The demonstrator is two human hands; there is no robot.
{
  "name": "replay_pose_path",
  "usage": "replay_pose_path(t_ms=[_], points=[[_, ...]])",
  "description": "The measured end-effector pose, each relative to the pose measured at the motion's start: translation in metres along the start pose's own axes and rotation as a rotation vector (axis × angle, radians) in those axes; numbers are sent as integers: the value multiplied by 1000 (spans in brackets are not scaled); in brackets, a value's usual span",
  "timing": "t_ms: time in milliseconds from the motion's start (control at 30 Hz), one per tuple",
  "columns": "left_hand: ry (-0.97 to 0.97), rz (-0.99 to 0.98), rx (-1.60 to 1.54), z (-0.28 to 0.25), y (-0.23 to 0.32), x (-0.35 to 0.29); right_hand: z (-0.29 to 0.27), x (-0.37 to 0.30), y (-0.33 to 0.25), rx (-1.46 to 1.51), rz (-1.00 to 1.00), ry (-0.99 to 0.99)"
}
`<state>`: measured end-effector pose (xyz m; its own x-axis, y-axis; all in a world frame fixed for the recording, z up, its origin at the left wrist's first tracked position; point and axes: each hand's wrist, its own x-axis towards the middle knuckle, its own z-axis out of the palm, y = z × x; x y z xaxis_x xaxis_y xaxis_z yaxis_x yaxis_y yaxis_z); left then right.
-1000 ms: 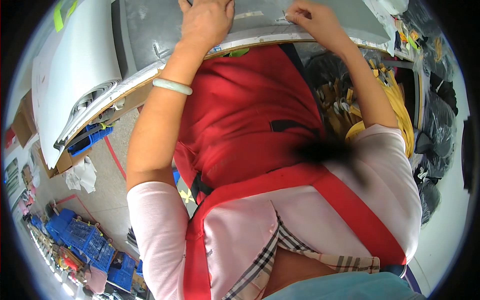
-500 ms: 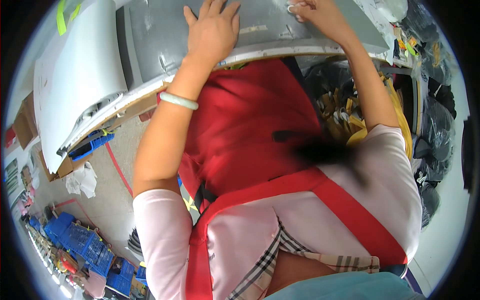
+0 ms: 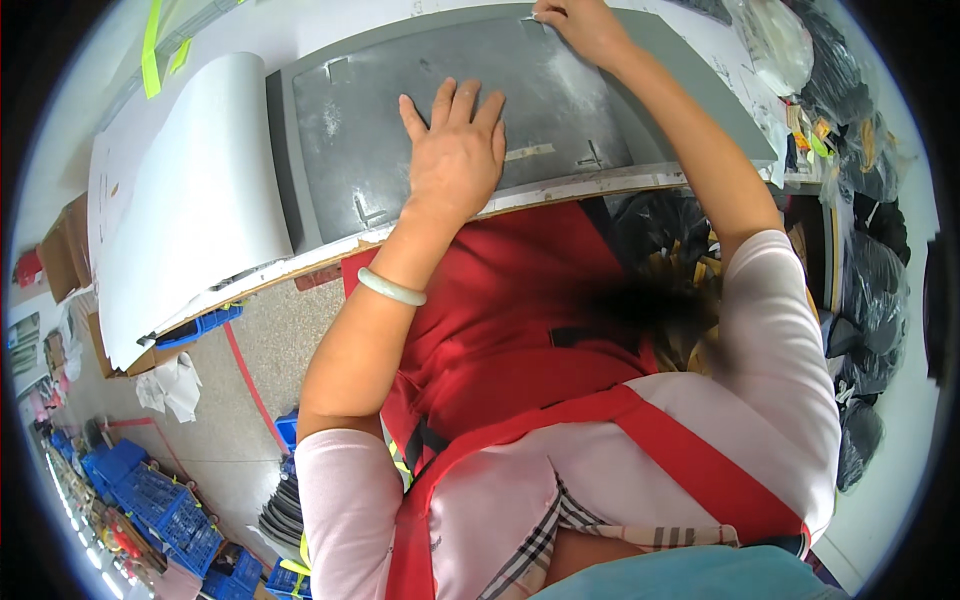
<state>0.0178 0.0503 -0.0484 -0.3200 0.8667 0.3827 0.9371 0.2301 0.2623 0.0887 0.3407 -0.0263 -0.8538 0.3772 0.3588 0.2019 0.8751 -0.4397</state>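
A dark grey rectangular sheet [image 3: 390, 100] with small cut-outs near its corners and whitish smears lies on a larger grey sheet [image 3: 700, 125] on the table. My left hand [image 3: 455, 150] rests flat on the dark sheet, fingers spread, holding nothing. At the dark sheet's far right corner, my right hand [image 3: 585, 28] is closed in a pinch beside a cut-out [image 3: 535, 27]. What its fingertips hold is too small and partly hidden to name.
A large white sheet [image 3: 210, 170] curls over the table's left side. Plastic-wrapped bundles [image 3: 870, 280] stand along the right. Bags and yellow material sit beneath the table. Blue crates [image 3: 165, 500] stand on the floor at lower left.
My right hand has shifted left along the dark sheet to its far right corner. My left hand stays flat, now lower and further right in view. More of the sheets shows.
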Motion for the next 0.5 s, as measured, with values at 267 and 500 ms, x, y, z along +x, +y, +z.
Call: replay_pose_path(t_ms=[267, 500], points=[[16, 3, -49, 0, 3, 2, 2, 6, 14, -263, -2, -28], [25, -4, -48, 1, -1, -1, 10, 5, 0, 34, 277, 89]])
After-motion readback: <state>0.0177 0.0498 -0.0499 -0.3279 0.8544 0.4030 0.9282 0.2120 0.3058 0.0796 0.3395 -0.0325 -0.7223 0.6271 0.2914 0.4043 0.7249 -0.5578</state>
